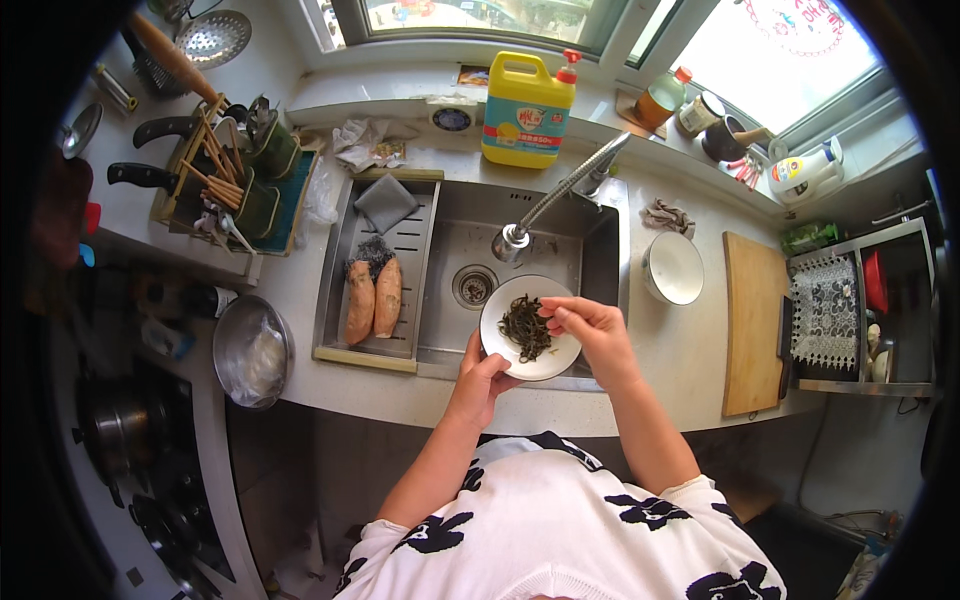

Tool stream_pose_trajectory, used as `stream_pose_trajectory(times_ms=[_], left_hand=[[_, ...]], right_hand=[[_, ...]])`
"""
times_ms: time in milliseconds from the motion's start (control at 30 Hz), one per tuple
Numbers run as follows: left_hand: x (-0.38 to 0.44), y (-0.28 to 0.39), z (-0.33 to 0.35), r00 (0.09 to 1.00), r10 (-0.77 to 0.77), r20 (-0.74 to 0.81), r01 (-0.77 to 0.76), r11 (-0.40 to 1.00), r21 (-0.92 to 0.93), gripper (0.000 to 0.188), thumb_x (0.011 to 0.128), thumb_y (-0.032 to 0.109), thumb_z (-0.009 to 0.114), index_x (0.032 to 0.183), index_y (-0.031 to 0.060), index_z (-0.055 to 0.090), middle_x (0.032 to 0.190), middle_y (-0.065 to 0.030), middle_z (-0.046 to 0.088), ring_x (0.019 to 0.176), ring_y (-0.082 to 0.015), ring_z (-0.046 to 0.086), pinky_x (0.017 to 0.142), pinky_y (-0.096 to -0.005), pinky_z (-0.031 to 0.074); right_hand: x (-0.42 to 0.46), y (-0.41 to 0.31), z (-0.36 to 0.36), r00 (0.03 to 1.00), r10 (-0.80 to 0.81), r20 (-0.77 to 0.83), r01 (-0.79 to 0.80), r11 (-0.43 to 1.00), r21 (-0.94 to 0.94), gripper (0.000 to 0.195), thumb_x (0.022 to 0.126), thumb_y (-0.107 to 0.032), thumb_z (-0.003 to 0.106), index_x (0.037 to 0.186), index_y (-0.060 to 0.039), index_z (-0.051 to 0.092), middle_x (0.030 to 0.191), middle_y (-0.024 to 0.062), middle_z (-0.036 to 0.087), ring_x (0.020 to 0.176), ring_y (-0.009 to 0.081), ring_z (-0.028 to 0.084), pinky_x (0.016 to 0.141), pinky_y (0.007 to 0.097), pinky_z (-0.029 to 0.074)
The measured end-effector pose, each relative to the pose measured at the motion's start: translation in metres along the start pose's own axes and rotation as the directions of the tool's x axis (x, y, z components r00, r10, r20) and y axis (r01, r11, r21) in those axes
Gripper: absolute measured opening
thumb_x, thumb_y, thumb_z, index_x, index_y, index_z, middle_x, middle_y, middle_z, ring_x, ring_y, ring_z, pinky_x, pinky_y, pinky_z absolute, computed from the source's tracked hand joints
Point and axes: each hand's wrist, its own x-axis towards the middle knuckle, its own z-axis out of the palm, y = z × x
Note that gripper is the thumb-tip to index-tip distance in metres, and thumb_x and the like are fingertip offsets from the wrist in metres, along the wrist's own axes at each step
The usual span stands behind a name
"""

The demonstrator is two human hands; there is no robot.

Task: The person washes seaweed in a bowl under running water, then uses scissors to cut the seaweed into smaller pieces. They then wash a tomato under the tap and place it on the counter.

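My left hand holds a white bowl by its lower left rim, above the front part of the steel sink. Dark, thin, curled strands, perhaps dried seaweed or tea leaves, lie in the bowl. The fingertips of my right hand are pinched together over the right side of the strands; whether they grip any is too small to tell. The faucet's spray head hangs just behind the bowl. Two sweet potatoes and a steel wool scrubber rest on the sink's left drain tray, near a folded grey cloth.
Right of the sink are a second white bowl, a crumpled rag and a wooden cutting board. Behind stands a yellow detergent jug. On the left are a metal basin and a utensil rack with knives.
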Motion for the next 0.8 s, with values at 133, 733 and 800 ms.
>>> stream_pose_trajectory(times_ms=[133,733,800], left_hand=[[0.000,-0.001,-0.003,1.000,0.013,-0.004,-0.013,1.000,-0.022,0.065,0.071,0.006,0.048,0.134,0.0096,0.034,0.113,-0.0088,0.052,0.098,-0.0209,0.060,0.081,-0.0374,0.056],[-0.001,-0.001,-0.001,1.000,-0.012,-0.027,0.013,1.000,0.023,0.069,0.067,0.009,0.050,0.134,0.0102,0.034,0.120,-0.0117,0.050,0.106,-0.0270,0.056,0.085,-0.0433,0.054],[-0.002,0.001,0.001,1.000,0.000,-0.017,0.000,1.000,0.016,0.067,0.069,0.008,0.050,0.134,0.0108,0.034,0.117,-0.0098,0.052,0.100,-0.0233,0.060,0.081,-0.0383,0.056]], right_hand=[[0.002,-0.010,-0.009,0.970,0.231,0.074,-0.233,0.808,0.540,0.026,0.092,-0.008,0.052,0.111,0.0091,0.057,0.099,0.0147,0.065,0.083,0.0171,0.065,0.080,0.0269,0.055],[0.003,-0.012,0.005,0.908,0.384,0.165,-0.343,0.461,0.819,0.025,0.098,-0.027,0.046,0.093,-0.0034,0.052,0.060,-0.0050,0.039,0.053,0.0046,0.037,0.044,0.0189,0.032],[0.003,-0.004,-0.003,0.932,0.271,0.242,-0.349,0.476,0.807,0.028,0.098,-0.030,0.046,0.093,-0.0035,0.053,0.054,-0.0059,0.037,0.046,0.0034,0.034,0.038,0.0185,0.028]])
